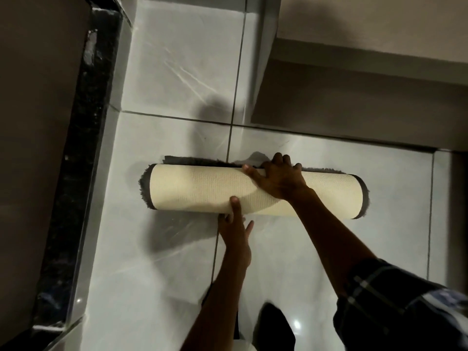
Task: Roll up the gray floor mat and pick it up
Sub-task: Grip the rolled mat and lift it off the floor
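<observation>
The gray floor mat [192,188] lies on the tiled floor as a thick roll, cream backing outward, gray pile showing at both ends and along the far edge. My right hand [276,177] lies over the top of the roll right of its middle, fingers curled over the far side. My left hand [235,231] is at the near side of the roll, its thumb up on the backing and its fingers tucked under the lower edge.
Glossy white floor tiles [157,262] surround the roll. A black stone threshold [76,160] and a brown wall run along the left. A beige wall and step [354,92] rise at the back right. My dark trouser leg [276,323] is below.
</observation>
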`<state>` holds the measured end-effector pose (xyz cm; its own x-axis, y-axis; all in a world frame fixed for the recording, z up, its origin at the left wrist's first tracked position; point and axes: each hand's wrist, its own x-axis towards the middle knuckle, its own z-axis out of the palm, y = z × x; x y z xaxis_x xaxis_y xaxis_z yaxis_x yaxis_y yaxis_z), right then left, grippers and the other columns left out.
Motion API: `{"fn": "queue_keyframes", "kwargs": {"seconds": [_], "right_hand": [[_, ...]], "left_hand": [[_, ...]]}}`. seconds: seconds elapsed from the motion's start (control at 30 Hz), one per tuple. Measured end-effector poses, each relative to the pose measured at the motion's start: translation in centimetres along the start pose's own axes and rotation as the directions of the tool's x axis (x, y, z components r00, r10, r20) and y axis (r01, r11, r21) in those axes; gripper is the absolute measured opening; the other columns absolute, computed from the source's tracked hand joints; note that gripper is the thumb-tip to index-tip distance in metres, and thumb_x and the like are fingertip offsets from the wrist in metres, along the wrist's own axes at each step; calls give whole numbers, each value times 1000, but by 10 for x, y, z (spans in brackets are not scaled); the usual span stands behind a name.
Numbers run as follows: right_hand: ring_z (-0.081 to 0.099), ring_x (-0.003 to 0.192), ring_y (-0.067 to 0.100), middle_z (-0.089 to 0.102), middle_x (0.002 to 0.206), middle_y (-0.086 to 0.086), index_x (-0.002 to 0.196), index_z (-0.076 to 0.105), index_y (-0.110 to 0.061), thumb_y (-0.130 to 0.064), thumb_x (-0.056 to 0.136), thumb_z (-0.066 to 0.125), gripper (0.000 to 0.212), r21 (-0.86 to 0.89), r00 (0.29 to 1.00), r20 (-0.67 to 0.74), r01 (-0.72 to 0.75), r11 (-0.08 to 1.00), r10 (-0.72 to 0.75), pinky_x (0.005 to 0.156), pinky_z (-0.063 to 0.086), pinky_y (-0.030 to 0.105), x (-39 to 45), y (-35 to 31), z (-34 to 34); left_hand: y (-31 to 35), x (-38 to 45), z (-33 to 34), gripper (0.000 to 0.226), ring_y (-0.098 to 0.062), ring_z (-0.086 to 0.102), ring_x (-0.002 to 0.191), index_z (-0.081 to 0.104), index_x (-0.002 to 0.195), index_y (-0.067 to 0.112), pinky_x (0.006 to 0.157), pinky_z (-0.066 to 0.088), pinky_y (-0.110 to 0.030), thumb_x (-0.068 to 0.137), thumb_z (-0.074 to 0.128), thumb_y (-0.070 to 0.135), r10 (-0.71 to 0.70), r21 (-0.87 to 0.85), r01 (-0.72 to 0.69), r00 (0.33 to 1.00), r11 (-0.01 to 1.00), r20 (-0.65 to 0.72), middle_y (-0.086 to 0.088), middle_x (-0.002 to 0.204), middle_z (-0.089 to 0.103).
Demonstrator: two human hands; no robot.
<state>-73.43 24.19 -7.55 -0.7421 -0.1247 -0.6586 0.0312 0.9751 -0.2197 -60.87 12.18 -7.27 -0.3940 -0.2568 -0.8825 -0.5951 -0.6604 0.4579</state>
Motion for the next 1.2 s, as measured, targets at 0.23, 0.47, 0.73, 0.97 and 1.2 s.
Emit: {"fn": "queue_keyframes", "kwargs": {"seconds": [0.23,0.47,0.73,0.97,1.2], "right_hand": [[56,124,32,64,131,5,133,50,-22,-100,67,10,109,144,996,93,-13,990,0,108,28,67,-20,-11,-1],[43,135,30,48,147,0,146,32,-37,-99,54,49,112,380,984,168,-1,925,-68,111,34,64,-70,-49,-47],[51,132,27,51,145,4,151,32,-27,-66,57,86,115,763,996,33,31,646,-86,106,50,48,-98,-127,-144],[50,110,0,46,123,-23,132,32,-44,-59,48,92,104,924,992,-127,123,361,-12,75,39,8,-59,-187,-205],[50,97,-11,49,112,-26,138,36,-37,-23,47,93,108,950,963,-245,216,225,111,74,39,7,29,-210,-286]], "left_hand": [[16,-6,-10,86,-39,46,143,30,158,23,108,43,-62,81,65,41,-150,-234,213,954,948,260,-18,157,45],[91,-44,-31,77,-37,48,142,34,157,26,107,47,-63,86,62,38,-106,-55,130,943,990,317,-18,158,46],[242,-86,-15,64,-35,53,141,45,153,26,108,50,-56,91,64,24,60,147,-145,882,979,468,-13,154,54],[354,-52,32,68,-22,72,119,66,129,39,87,64,-37,70,91,18,110,242,-293,816,925,567,1,130,74],[439,7,121,86,-20,68,122,54,139,42,85,62,-30,65,90,18,138,342,-458,739,821,659,4,133,72]]}}
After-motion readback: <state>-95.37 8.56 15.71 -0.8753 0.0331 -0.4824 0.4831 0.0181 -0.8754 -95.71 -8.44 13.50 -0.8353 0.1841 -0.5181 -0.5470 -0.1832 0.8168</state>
